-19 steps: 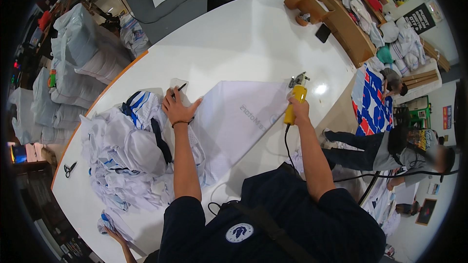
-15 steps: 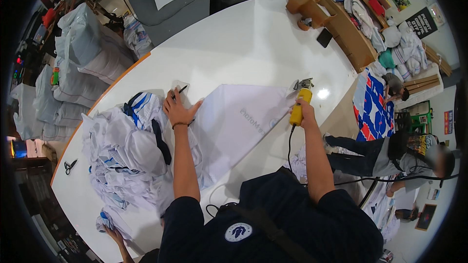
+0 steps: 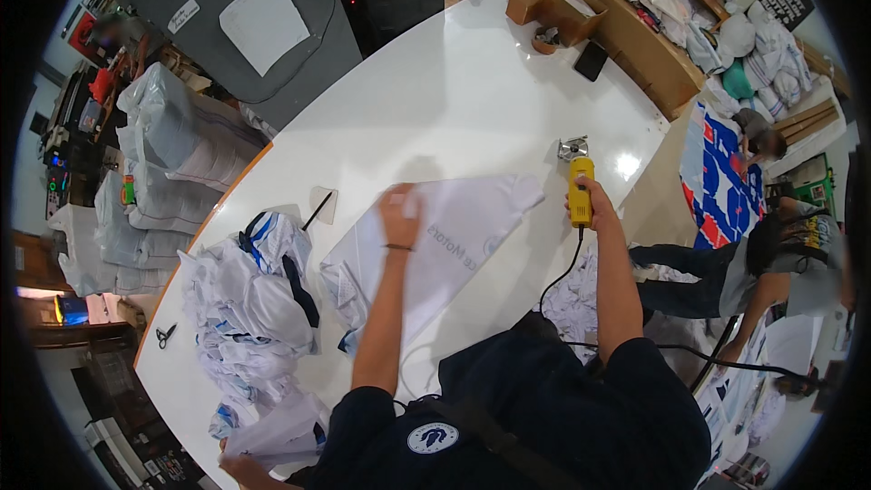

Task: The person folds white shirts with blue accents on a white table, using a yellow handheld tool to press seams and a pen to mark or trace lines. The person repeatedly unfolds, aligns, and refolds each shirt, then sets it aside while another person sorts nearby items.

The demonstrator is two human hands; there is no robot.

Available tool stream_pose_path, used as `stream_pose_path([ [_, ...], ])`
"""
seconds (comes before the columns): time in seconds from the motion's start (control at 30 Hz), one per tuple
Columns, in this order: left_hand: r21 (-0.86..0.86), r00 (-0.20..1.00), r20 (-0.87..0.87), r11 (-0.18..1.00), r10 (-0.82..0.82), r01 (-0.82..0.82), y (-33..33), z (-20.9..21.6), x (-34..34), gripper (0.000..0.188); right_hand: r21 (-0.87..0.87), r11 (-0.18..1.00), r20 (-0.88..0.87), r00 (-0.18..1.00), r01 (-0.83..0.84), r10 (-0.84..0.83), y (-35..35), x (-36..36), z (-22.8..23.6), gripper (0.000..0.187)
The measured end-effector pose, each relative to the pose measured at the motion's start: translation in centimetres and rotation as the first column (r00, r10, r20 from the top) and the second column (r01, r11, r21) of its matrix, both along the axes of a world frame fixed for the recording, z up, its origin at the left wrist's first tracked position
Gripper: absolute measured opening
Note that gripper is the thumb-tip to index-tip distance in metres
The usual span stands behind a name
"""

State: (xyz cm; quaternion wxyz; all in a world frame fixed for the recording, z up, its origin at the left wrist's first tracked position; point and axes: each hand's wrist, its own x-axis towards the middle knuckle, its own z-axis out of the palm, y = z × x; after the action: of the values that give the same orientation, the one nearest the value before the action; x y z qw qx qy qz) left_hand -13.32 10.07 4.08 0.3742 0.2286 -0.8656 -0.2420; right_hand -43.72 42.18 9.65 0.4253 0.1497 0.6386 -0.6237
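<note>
A white fabric piece (image 3: 458,227) with grey print lies on the white table (image 3: 435,118) before me. My left hand (image 3: 401,215) is over its left part, smeared by motion, so its fingers cannot be read. In my right hand (image 3: 590,204) is a yellow electric fabric cutter (image 3: 581,180), gripped round its body. The cutter's round metal head points away from me, a little right of the fabric's tip and apart from it. A black pen (image 3: 317,210) rests on a small pale square left of the fabric.
A heap of white and blue garments (image 3: 249,290) sits at left, near scissors (image 3: 165,336). Another person's hand (image 3: 243,470) handles white cloth at lower left. A phone (image 3: 591,61) and cardboard boxes (image 3: 553,0) are far right. The cutter's black cord (image 3: 553,286) runs toward me.
My left hand has moved right, from beside the pen onto the fabric. My right hand has taken the cutter right, away from the fabric's edge. The other person's cloth is more spread out.
</note>
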Motion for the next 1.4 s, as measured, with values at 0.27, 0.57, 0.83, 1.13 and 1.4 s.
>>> stream_pose_path([
  [0.27,-0.089,0.844,0.401,0.902,-0.356,0.423,19.0,-0.8,-14.8,0.030,0.215,0.974,-0.363,0.919,-0.078,0.154,-0.8,-5.5,-2.9,0.043],
  [0.57,0.342,0.592,0.253,0.643,-0.765,0.685,18.8,1.2,-8.8,0.020,0.585,0.799,-0.533,0.677,-0.139,0.508,-4.8,-8.9,-3.0,0.059],
  [0.83,0.543,0.102,0.837,0.839,-0.538,-0.031,17.4,7.6,19.2,0.016,0.624,0.748,-0.534,0.574,-0.228,0.621,-7.7,-11.5,-3.6,0.068],
  [1.13,0.133,0.586,0.696,0.728,0.415,-0.673,15.9,4.7,24.1,0.084,0.831,0.545,-0.459,0.416,-0.113,0.785,-11.9,-10.1,-4.3,0.085],
  [1.4,0.116,0.544,0.731,0.711,0.412,-0.693,14.2,0.4,14.6,0.052,0.493,0.855,-0.744,0.431,-0.160,0.510,-8.6,-9.0,-8.3,0.073],
])
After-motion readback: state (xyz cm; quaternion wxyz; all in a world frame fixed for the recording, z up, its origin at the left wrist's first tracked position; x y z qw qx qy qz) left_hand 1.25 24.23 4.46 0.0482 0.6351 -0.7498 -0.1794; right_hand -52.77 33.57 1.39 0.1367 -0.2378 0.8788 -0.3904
